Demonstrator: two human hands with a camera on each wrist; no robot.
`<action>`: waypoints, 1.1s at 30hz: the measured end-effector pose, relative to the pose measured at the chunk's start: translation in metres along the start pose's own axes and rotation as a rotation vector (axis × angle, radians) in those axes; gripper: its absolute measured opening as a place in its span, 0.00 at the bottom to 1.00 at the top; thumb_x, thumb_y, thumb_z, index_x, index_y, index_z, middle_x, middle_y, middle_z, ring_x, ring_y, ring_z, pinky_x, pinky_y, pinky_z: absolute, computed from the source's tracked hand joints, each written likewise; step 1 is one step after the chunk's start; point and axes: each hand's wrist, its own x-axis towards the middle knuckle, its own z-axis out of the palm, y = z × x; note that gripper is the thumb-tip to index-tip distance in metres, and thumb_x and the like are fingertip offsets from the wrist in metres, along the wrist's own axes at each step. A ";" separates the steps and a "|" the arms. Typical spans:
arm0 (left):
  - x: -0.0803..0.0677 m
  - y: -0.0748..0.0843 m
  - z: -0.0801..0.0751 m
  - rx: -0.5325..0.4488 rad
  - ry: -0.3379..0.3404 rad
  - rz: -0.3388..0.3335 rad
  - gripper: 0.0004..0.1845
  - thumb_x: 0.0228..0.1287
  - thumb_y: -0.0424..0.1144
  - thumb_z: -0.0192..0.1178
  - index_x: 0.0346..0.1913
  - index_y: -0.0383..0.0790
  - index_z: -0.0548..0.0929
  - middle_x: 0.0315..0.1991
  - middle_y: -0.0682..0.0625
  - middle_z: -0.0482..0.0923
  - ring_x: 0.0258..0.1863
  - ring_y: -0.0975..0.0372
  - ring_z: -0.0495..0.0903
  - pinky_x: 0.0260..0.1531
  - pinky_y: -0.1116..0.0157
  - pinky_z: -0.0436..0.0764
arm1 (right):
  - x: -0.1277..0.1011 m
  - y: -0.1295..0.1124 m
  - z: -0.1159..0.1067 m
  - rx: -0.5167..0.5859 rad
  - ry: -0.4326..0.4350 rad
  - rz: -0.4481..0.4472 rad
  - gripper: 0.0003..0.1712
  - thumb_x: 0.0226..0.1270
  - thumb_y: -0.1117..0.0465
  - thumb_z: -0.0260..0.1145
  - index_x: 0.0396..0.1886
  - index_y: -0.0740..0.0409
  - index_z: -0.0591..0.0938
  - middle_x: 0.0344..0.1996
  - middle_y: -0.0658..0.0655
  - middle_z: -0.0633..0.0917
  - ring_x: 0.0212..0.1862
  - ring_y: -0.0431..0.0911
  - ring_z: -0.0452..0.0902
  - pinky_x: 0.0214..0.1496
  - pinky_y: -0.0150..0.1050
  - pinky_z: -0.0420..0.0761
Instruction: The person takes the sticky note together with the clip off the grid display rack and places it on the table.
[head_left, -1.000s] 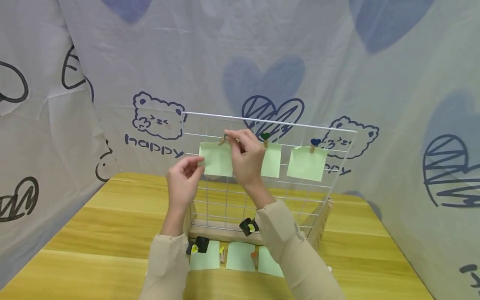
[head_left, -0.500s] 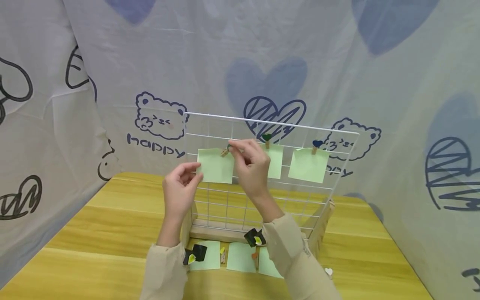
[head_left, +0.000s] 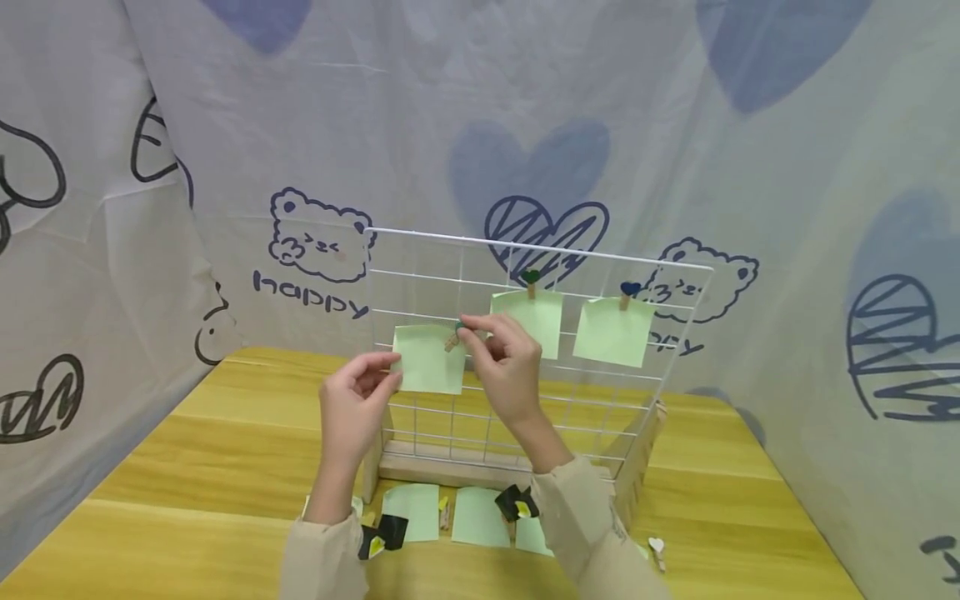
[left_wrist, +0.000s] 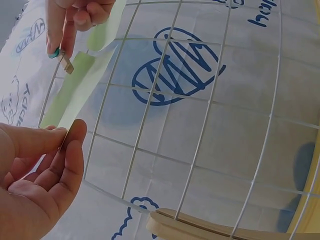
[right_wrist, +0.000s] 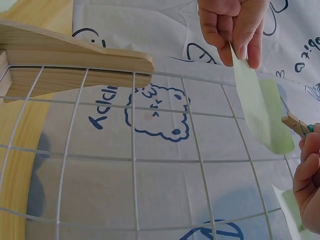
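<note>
My left hand (head_left: 358, 404) pinches the left edge of a pale green paper square (head_left: 426, 365) between thumb and fingertips. Near the paper's upper right corner, my right hand (head_left: 512, 371) pinches a mini wooden clothespin (head_left: 452, 342) by its handle end, where a teal decoration shows. Both hands hold these in front of a white wire grid (head_left: 540, 247). In the right wrist view the clothespin (right_wrist: 294, 123) points its tip at the paper's edge (right_wrist: 272, 115), and the paper bows slightly. Two more green squares hang on the grid, under a green-heart clothespin (head_left: 531, 282) and a blue-heart clothespin (head_left: 627, 293).
A wooden base (head_left: 435, 469) holds the grid upright on the wooden table (head_left: 187, 467). In front lie several green paper squares (head_left: 480, 518), a yellow-topped clothespin (head_left: 444, 513) and a white-heart clothespin (head_left: 657, 552). A printed cloth (head_left: 420, 100) hangs behind.
Both hands have moved down along the grid with the paper and clothespin, from level with the hanging squares to lower. The middle hanging square is now less covered by the right hand.
</note>
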 end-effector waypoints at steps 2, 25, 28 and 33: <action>-0.003 -0.001 0.000 0.002 -0.013 -0.004 0.08 0.51 0.19 0.58 0.36 0.25 0.80 0.30 0.37 0.79 0.24 0.66 0.77 0.27 0.74 0.77 | -0.003 0.000 -0.002 0.000 0.000 0.013 0.05 0.52 0.75 0.63 0.31 0.70 0.81 0.23 0.60 0.79 0.11 0.40 0.58 0.10 0.28 0.57; -0.032 -0.006 -0.015 0.120 -0.053 -0.123 0.06 0.54 0.22 0.57 0.34 0.28 0.83 0.33 0.40 0.81 0.27 0.66 0.76 0.25 0.75 0.74 | -0.036 -0.013 -0.010 0.005 -0.077 0.077 0.06 0.47 0.81 0.63 0.28 0.75 0.79 0.21 0.63 0.78 0.09 0.41 0.61 0.09 0.27 0.59; -0.035 -0.008 -0.019 0.164 -0.051 -0.149 0.06 0.54 0.23 0.58 0.34 0.29 0.83 0.32 0.41 0.81 0.25 0.66 0.74 0.23 0.74 0.73 | -0.044 -0.002 -0.009 0.021 -0.094 0.087 0.06 0.49 0.79 0.64 0.30 0.73 0.80 0.23 0.62 0.79 0.09 0.39 0.62 0.09 0.26 0.60; -0.040 -0.014 -0.026 0.145 -0.097 -0.158 0.06 0.53 0.22 0.58 0.34 0.28 0.82 0.32 0.41 0.80 0.24 0.67 0.73 0.23 0.74 0.72 | -0.053 0.001 -0.010 0.033 -0.128 0.108 0.06 0.49 0.77 0.65 0.29 0.70 0.80 0.23 0.60 0.80 0.10 0.38 0.62 0.09 0.26 0.63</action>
